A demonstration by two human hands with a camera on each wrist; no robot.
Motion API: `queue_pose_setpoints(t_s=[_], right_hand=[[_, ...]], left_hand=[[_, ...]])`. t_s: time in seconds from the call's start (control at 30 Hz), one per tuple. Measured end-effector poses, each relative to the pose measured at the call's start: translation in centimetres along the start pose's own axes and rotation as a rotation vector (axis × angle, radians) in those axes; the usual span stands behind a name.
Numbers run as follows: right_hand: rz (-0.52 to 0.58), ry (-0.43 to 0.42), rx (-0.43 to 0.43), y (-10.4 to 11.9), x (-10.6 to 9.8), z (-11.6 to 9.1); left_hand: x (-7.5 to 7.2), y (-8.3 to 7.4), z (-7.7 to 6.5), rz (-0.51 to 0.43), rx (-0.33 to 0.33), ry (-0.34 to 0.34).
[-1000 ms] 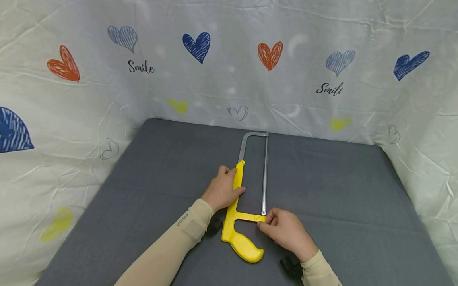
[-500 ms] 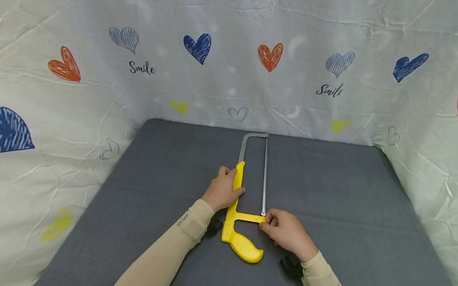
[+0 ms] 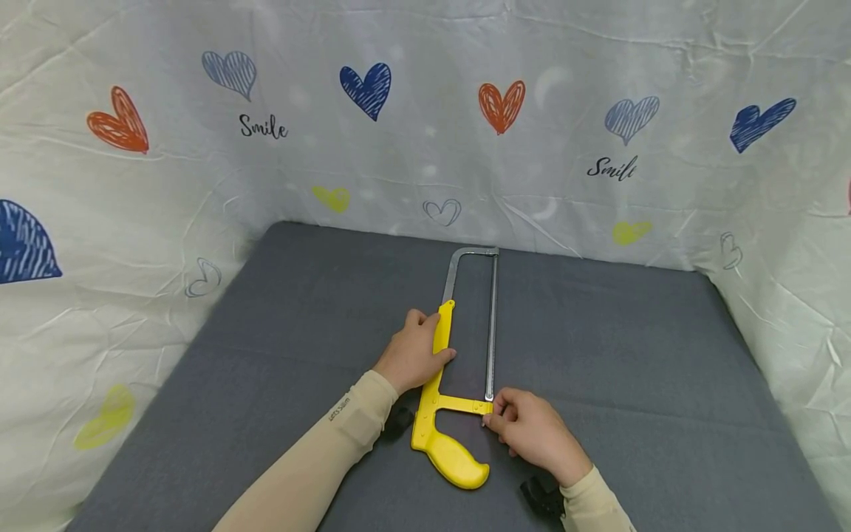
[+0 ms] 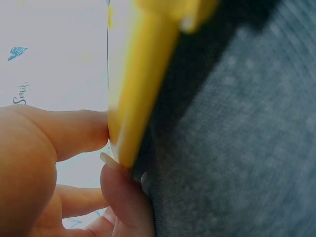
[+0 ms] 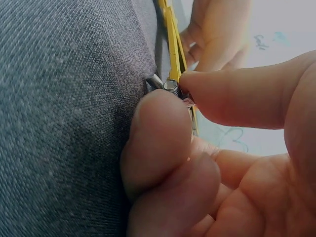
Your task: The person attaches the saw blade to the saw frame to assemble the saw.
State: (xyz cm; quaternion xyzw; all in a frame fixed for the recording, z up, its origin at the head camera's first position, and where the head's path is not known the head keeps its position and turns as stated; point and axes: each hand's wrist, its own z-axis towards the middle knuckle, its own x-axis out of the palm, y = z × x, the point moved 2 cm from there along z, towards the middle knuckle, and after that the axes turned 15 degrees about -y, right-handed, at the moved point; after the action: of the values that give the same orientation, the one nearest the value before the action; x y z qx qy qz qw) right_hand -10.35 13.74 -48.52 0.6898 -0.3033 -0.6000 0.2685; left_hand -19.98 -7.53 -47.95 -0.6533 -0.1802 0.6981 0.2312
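A hacksaw (image 3: 459, 454) with a yellow frame and handle lies on the grey cloth, its handle toward me and its metal bow pointing away. Its blade (image 3: 492, 325) runs along the right side. My left hand (image 3: 414, 353) grips the yellow frame tube between thumb and fingers, as the left wrist view also shows. At the blade's near end, my right hand (image 3: 532, 428) pinches the small metal wing nut (image 5: 154, 80) with thumb and index finger. The threaded bolt end (image 5: 171, 85) shows between those fingertips; the rest of the nut is partly hidden by them.
Grey cloth (image 3: 631, 355) covers the table around the saw. A white curtain (image 3: 412, 155) printed with hearts and "Smile" hangs at the back and both sides. The bow's far end lies close to the back curtain.
The right thumb and index finger have shifted slightly at the wing nut, and a bit of metal now shows beside the thumb. The left hand and the hacksaw stay in place.
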Motion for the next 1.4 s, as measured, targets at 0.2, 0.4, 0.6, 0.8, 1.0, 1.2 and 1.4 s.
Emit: queue_pose_setpoints(t_s=[0.2, 0.4, 0.6, 0.8, 1.0, 1.2, 1.4], right_hand=[[0.002, 0.005, -0.003, -0.13, -0.21, -0.02], [0.005, 0.006, -0.001, -0.27, -0.16, -0.07], [0.01, 0.014, -0.011, -0.35, 0.34, -0.25], [0.012, 0.021, -0.016, -0.48, 0.62, -0.23], [0.013, 0.021, -0.031, -0.42, 0.44, 0.02], [0.024, 0.026, -0.042, -0.5, 0.1, 0.1], [0.032, 0.024, -0.056, -0.58, -0.23, 0.08]], left_hand=[[0.16, -0.08, 0.09, -0.006, 0.003, 0.0], [0.22, 0.0, 0.01, -0.008, 0.007, 0.005], [0.19, 0.49, -0.43, -0.007, -0.001, -0.002], [0.22, 0.72, -0.56, -0.013, 0.004, -0.006], [0.21, 0.64, -0.22, -0.004, 0.009, -0.016], [0.28, 0.32, 0.06, 0.003, 0.015, -0.015], [0.38, 0.07, 0.28, 0.002, 0.01, -0.011]])
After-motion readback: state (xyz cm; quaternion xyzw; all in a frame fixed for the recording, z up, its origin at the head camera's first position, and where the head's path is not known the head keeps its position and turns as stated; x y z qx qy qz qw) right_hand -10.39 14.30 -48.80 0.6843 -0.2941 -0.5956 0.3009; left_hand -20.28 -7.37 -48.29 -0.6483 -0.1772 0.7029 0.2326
